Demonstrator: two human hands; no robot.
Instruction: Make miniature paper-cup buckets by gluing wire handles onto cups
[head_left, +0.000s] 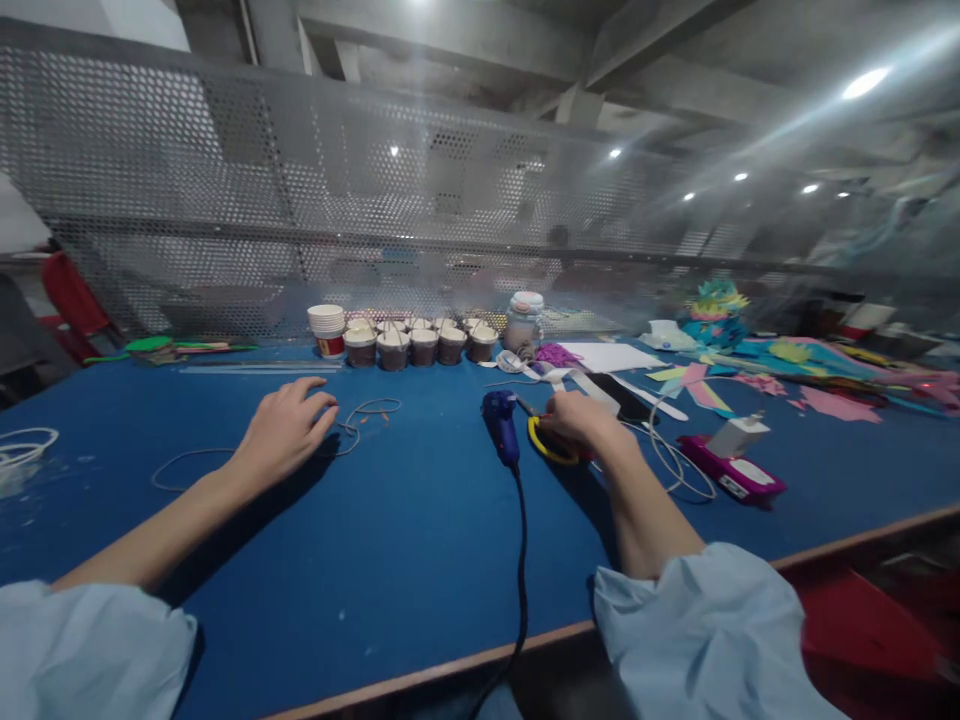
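My left hand (286,432) rests palm down on the blue table (390,540), fingers curled over a thin pale cord (352,425) that loops across the surface. My right hand (581,420) is closed around the yellow and red handles of a pair of scissors (551,440). A blue glue gun (501,425) lies just left of that hand, its black cable (519,560) running toward me and off the table's front edge.
Several brown-filled paper cups (420,345) and a stack of white cups (327,325) stand along the back by a perforated metal screen. White paper (611,357), coloured paper scraps (787,375), a magenta box (739,470) with a white charger and cable lie to the right.
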